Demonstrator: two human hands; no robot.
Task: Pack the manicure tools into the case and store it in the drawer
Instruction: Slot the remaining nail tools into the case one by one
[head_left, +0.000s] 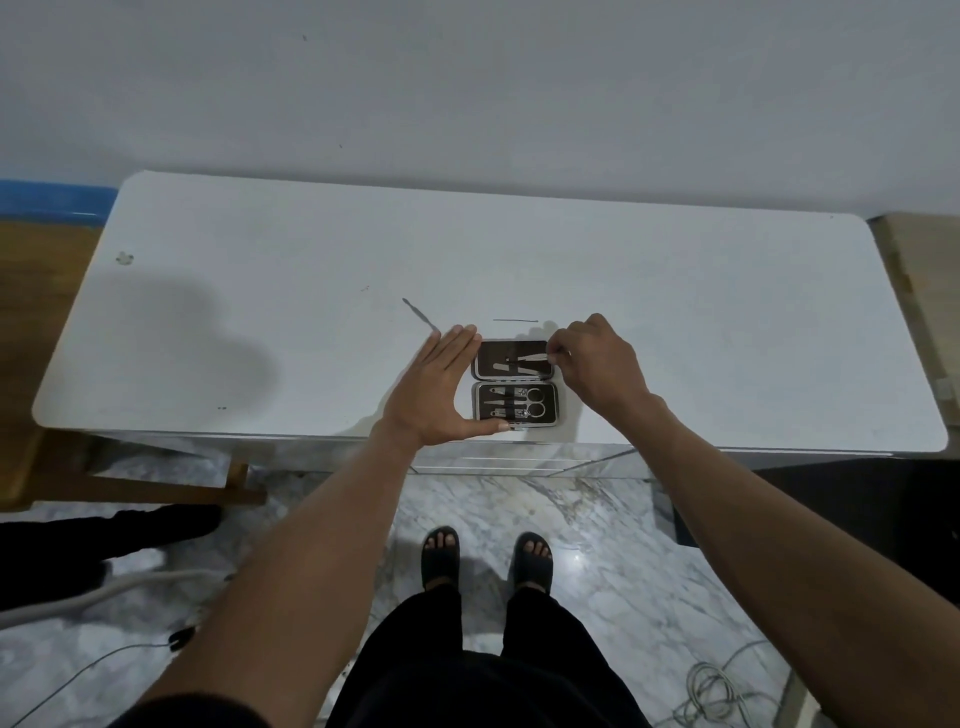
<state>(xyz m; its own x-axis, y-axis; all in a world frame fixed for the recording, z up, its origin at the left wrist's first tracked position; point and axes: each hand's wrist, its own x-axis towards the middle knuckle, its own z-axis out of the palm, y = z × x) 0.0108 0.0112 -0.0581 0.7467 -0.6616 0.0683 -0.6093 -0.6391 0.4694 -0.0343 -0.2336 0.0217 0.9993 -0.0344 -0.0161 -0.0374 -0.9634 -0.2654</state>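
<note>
The case (514, 383) lies open near the front edge of the white table (675, 312), its two halves flat, one behind the other. The near half holds scissors (530, 409), clippers and a pointed tool; the far half holds two slim tools. The right hand (597, 364) pinches the end of a tool (527, 358) at the far half's right edge. The left hand (441, 387) lies flat and unclenched, grasping nothing, fingers against the case's left side, thumb along its front. Two loose tools rest on the table behind: a pusher (420, 314) to the left and a thin rod (514, 320).
</note>
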